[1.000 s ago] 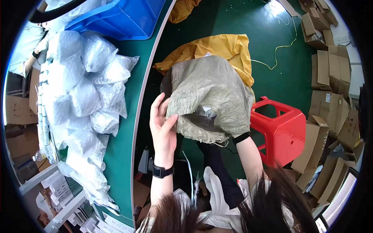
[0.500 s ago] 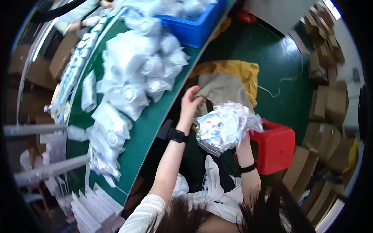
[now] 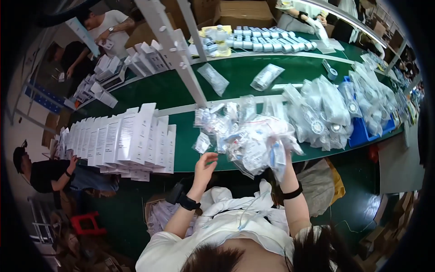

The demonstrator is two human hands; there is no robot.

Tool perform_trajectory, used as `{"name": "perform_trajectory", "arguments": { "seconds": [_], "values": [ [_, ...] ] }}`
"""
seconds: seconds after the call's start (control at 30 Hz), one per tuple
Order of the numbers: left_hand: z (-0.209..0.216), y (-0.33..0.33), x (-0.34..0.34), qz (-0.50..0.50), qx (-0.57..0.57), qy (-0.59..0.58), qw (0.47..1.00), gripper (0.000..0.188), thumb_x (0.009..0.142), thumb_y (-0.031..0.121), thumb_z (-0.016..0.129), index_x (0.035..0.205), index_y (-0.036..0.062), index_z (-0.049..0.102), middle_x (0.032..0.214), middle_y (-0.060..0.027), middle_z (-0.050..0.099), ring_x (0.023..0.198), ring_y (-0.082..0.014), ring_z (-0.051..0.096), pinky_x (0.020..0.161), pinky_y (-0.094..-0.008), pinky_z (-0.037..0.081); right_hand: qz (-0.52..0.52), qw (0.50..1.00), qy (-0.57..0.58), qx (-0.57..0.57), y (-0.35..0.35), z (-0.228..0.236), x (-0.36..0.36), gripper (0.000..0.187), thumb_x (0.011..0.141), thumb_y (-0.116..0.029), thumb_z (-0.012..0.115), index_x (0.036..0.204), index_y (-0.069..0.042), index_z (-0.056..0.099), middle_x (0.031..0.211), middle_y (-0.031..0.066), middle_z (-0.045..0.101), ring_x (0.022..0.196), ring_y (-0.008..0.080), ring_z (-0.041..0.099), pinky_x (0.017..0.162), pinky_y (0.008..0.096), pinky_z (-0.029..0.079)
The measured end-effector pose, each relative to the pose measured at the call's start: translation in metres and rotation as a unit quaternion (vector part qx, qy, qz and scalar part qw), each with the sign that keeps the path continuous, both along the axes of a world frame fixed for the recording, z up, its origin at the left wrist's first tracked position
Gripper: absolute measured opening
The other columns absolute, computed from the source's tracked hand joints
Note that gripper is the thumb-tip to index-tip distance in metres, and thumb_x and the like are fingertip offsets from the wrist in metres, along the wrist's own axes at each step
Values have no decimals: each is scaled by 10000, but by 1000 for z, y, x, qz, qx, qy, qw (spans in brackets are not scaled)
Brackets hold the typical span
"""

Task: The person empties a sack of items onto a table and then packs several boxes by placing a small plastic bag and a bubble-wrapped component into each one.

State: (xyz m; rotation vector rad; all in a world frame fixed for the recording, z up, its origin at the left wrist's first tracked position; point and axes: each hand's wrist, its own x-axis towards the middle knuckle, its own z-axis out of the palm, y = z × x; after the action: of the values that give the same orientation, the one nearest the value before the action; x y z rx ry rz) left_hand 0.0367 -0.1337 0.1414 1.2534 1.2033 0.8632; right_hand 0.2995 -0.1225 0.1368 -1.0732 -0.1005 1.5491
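My right hand holds a clear plastic bag stuffed with small white and blue packets, over the near edge of the green table. The bag hides most of that hand's fingers. To its left, my left hand is raised with its fingers apart and nothing in it. Just beyond these fingertips is a small clear packet. More small clear packets lie in a loose heap behind the bag, partly covered by it.
White boxes stand in rows at left. Plastic-wrapped devices pile up at right, beside a blue crate. A metal post rises ahead. Two wrapped pieces lie on the far green surface. Several people work around.
My view has swung from the floor side, with its sack and red stool, to face the table. The bag has come along in my right hand to the table edge. My left hand stays empty.
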Motion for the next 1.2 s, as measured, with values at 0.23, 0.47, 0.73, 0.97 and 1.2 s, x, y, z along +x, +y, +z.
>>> {"name": "perform_trajectory", "arguments": {
  "seconds": [0.23, 0.47, 0.73, 0.97, 1.2],
  "values": [
    [10, 62, -64, 287, 49, -156, 944, 393, 829, 125, 522, 1197, 45, 411, 1221, -92, 433, 1118, -227, 433, 915, -347, 352, 120, 781, -526, 315, 134, -53, -142, 444, 682, -33, 636, 1101, -85, 497, 1076, 120, 535, 905, 260, 559, 730, 331, 479],
    [-65, 120, -79, 109, 100, 104, 984, 484, 793, 95, 559, 1227, 11, 360, 1258, -173, 364, 1157, -351, 367, 952, -364, 312, 333, 437, -811, 203, 154, -23, -232, 430, 646, -129, 648, 1053, -192, 526, 1000, 166, 530, 890, 359, 546, 620, 382, 504],
    [156, 54, -114, 253, 346, 455, 780, 504, 702, 65, 648, 1165, 23, 453, 1266, -182, 369, 1139, -345, 374, 871, -402, 372, 460, 227, -835, 201, 154, -67, -243, 368, 729, -232, 580, 1087, -205, 500, 1102, 217, 457, 1075, 409, 416, 617, 575, 449],
    [130, 65, -149, 222, 99, 741, 626, 779, 661, 160, 709, 1308, 57, 288, 1319, -196, 279, 1188, -380, 275, 943, -503, 254, 599, 311, -691, 261, 146, -14, -229, 673, 685, -233, 659, 1285, -290, 360, 1346, 224, 239, 1247, 477, 161, 796, 737, 235],
    [156, 46, -79, 209, 220, 581, 755, 907, 604, 194, 752, 1329, 49, 228, 1317, -236, 245, 1161, -376, 300, 928, -555, 214, 449, 822, -96, 335, 138, 53, -181, 997, 639, -370, 725, 1380, -232, 72, 1393, 114, 195, 1309, 307, 129, 981, 555, 206]
  ]
}}
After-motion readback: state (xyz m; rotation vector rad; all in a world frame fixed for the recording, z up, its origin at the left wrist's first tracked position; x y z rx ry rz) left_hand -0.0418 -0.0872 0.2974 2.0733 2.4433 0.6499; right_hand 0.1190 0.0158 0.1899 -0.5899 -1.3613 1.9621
